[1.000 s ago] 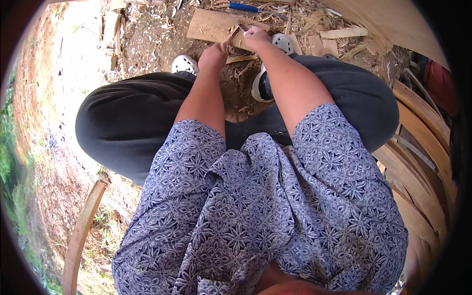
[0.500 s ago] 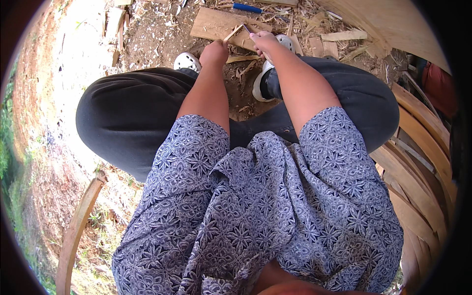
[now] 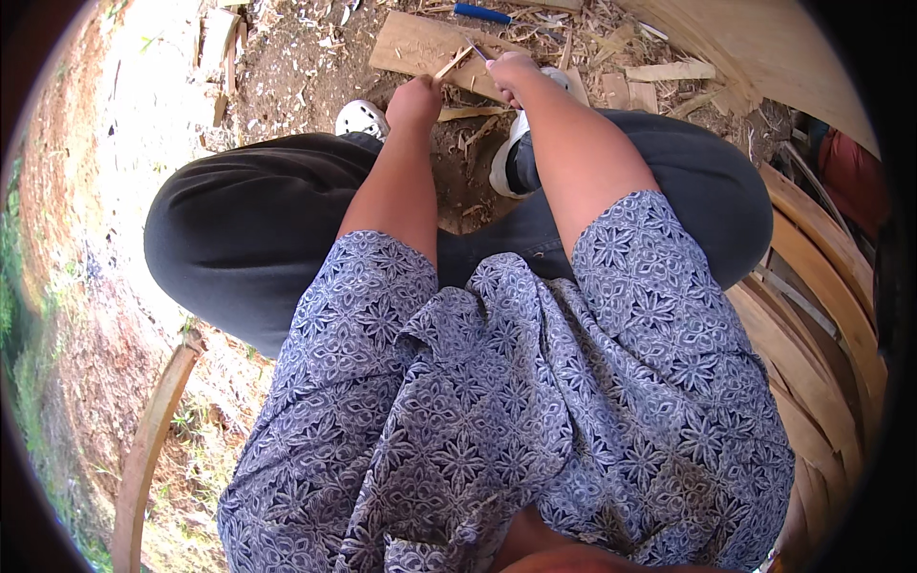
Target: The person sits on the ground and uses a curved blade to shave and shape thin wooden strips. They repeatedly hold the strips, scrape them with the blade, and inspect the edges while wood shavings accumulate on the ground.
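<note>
The thin pale wooden splint [image 3: 452, 63] vanishes into the closed left hand [image 3: 414, 98], so its lower end is hidden. What the right hand [image 3: 511, 74] grips is too small to tell. The blue-handled tool [image 3: 482, 12] on the ground is cut off by the top edge.

Blue-handled tool [image 3: 482, 12] is lying on the ground at the far edge, just beyond a flat wooden board [image 3: 413, 45]. Short wood offcuts [image 3: 671, 71] & pale shavings [image 3: 470, 134] are lying scattered over the dirt w/ chips all round. Curved bent-wood strips [image 3: 833, 286] are stacking up along the right side; another curved strip [image 3: 148, 444] is resting at lower left by sparse grass. Two white shoes [image 3: 361, 118] are sitting on the dirt.
</note>
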`<act>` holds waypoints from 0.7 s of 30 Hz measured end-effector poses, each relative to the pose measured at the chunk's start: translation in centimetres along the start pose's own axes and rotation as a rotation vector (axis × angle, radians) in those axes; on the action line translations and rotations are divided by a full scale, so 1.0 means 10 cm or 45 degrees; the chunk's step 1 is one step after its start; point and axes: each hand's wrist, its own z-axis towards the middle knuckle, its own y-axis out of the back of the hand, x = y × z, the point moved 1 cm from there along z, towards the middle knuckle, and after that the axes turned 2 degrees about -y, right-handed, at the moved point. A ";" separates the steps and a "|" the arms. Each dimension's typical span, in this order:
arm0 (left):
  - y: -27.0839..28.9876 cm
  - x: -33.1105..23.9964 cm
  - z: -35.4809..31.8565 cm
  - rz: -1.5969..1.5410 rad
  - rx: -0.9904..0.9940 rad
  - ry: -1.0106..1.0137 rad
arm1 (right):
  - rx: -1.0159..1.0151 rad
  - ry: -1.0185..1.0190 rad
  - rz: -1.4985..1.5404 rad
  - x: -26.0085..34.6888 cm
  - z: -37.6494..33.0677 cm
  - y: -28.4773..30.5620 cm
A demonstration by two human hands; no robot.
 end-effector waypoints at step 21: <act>0.10 -0.03 0.01 0.018 0.022 0.004 | 0.032 0.137 0.444 -0.24 -0.17 -0.02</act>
